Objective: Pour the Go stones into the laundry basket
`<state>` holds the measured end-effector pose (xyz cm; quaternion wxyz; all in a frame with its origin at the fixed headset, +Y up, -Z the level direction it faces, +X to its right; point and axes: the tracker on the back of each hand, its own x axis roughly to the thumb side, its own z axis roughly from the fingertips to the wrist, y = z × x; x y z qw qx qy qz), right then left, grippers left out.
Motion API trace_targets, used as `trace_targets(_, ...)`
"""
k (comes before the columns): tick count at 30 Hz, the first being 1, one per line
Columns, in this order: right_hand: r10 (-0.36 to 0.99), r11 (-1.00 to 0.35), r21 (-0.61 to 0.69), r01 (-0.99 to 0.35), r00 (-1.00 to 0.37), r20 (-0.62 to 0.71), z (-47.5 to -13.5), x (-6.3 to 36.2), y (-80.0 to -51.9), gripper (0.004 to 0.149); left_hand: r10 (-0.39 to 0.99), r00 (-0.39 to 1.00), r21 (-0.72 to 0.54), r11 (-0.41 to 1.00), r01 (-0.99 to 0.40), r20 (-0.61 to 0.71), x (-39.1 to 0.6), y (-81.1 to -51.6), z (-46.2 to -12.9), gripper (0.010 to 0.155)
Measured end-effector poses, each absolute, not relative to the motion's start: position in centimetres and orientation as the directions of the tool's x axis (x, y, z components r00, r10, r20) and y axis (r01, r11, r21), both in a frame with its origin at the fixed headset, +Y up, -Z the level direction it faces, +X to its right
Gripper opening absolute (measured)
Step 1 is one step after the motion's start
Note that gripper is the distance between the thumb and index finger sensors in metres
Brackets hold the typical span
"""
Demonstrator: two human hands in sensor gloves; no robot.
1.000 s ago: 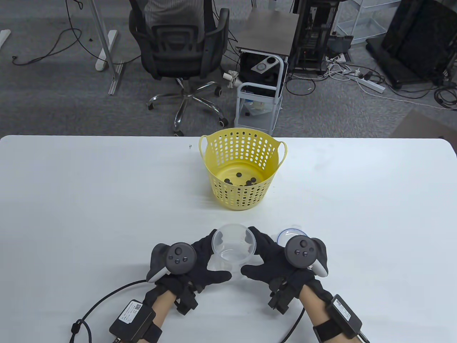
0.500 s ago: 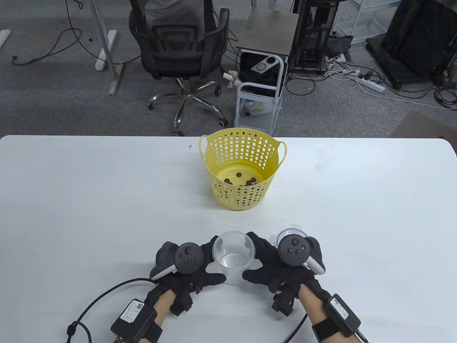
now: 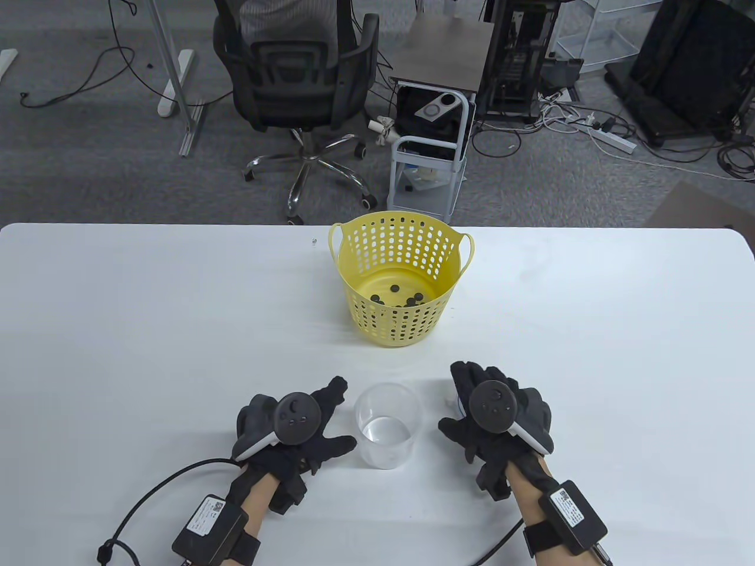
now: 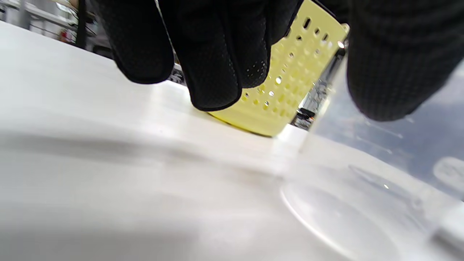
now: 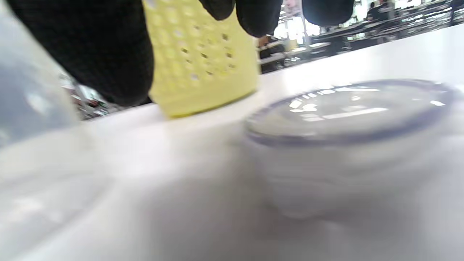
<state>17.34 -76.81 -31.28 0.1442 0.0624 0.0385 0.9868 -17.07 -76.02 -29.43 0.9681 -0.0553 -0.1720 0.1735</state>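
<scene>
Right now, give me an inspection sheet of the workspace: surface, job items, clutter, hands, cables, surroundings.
Surface: white table, no spills seen.
Job's things: yellow laundry basket upright, black Go stones on its floor; clear cup upright, empty, standing free between the hands.
Clutter: clear lid flat on the table under the right hand; tiny speck left of the basket.
Grippers: left hand and right hand open, both apart from the cup.
Cables: black lead from the left wrist pack; another at the right wrist.
Surroundings: office chair, small cart, floor cables.
</scene>
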Motion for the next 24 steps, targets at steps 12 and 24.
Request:
trace_targets(12, 0.24, -0.94, 0.232, -0.251, -0.968, -0.074, -32.8, 19.2, -80.0, 0.105, 0.384, 0.911, -0.052, 0.923, -0.38, 0.151, -20.3, -75.4, -29.8, 0.099)
trace_targets(24, 0.375, -0.922, 0.115, -0.37, -0.927, 0.023, -32.5, 18.6, -77.0, 0.105, 0.418, 0.9, -0.068, 0.908, -0.413, 0.126, -20.5, -75.7, -30.1, 0.099)
